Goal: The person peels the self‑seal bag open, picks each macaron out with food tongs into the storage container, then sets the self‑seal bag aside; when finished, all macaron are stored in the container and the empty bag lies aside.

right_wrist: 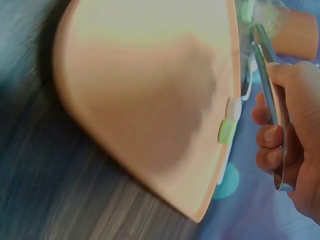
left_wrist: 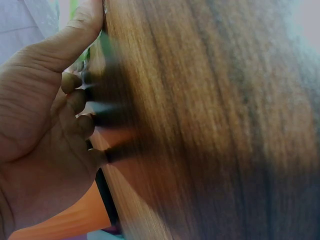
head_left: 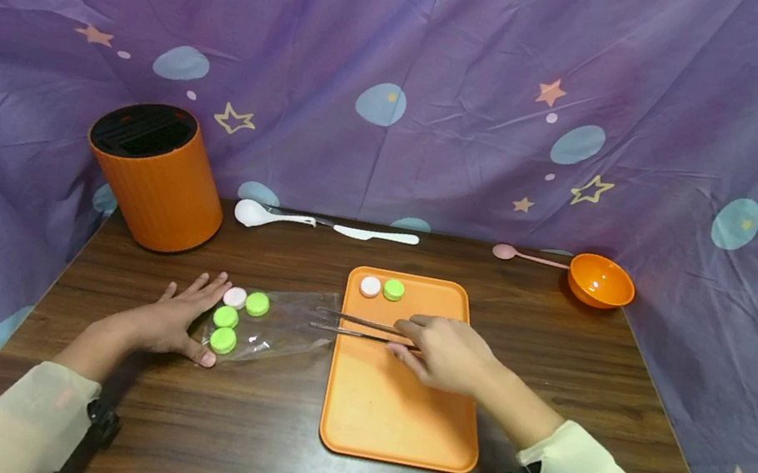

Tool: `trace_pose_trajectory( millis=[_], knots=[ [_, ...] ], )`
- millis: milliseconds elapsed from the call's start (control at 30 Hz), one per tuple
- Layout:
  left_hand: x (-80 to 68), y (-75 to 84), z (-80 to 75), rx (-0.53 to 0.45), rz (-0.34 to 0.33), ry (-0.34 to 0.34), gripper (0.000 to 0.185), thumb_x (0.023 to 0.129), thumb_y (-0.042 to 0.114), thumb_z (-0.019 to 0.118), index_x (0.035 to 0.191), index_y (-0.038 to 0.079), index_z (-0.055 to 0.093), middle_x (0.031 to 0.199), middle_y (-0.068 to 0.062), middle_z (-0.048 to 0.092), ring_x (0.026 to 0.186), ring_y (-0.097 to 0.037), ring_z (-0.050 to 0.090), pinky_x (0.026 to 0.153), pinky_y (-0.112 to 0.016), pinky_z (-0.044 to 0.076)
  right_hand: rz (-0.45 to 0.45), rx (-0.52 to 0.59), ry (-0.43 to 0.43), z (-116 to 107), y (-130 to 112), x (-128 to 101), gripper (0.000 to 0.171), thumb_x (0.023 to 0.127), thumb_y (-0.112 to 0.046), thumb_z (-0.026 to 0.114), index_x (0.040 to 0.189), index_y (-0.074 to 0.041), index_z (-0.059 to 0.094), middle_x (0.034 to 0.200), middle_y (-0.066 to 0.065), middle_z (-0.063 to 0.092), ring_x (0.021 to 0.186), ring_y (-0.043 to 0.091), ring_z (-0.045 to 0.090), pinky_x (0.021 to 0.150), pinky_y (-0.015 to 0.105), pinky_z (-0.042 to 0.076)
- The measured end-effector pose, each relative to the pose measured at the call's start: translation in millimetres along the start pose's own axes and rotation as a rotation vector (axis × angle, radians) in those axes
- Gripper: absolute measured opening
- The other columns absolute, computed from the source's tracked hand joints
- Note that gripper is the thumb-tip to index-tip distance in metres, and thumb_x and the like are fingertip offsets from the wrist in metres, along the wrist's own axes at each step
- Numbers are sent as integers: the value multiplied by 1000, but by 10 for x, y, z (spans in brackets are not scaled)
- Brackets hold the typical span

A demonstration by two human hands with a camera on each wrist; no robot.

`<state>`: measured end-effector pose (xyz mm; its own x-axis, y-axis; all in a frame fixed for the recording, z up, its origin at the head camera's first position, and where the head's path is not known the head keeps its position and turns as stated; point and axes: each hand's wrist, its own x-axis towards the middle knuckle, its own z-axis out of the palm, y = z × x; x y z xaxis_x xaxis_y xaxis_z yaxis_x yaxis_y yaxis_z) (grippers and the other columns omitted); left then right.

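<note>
My left hand (head_left: 170, 318), fingers spread, rests at the left end of a clear plastic bag (head_left: 291, 322) lying on the table. At that end of the bag are several round, macaron-like pieces, one pale pink (head_left: 234, 297) and the others green (head_left: 223, 340). My right hand (head_left: 453, 355) holds metal tongs (head_left: 369, 337) over the orange tray (head_left: 397, 434). The tongs' tips point left, spread apart, and overlap the bag's right end in the head view. A pale pink piece (head_left: 370, 287) and a green piece (head_left: 394, 290) sit at the tray's back left.
An orange holder with a black top (head_left: 162, 190) stands at the back left. Behind the bag lie a white ladle (head_left: 253, 214) and a white knife (head_left: 379, 235). A pink spoon (head_left: 528, 257) and an orange bowl (head_left: 599, 284) are at the back right.
</note>
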<state>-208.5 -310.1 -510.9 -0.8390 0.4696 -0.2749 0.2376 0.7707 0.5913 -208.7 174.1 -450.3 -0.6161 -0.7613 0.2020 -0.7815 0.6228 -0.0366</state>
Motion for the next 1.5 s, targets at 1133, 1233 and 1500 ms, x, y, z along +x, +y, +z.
trace_pose_trajectory(
  millis=[1133,1233,1500],
  knots=[
    [85,-164,56,5,-13,-6,152,68,79,89,179,11,10,187,-17,-5,171,-49,-14,125,-85,-15,65,-118,-92,282,-563,824,36,112,-47,63,101,-13,71,100,2,76,75,21,75,59,43,62],
    [106,-226,70,3,-12,-7,153,67,79,90,179,12,10,187,-16,-6,171,-48,-15,125,-84,-16,68,-107,-96,308,-575,847,36,111,-46,64,97,-13,70,99,2,75,75,22,74,58,43,61],
    [30,-79,25,-15,8,-3,149,71,73,90,179,9,10,186,-21,-5,170,-52,-14,124,-86,-15,69,-93,-82,344,-577,844,35,111,-44,64,94,-14,68,95,1,74,70,21,72,55,43,59]
  ],
)
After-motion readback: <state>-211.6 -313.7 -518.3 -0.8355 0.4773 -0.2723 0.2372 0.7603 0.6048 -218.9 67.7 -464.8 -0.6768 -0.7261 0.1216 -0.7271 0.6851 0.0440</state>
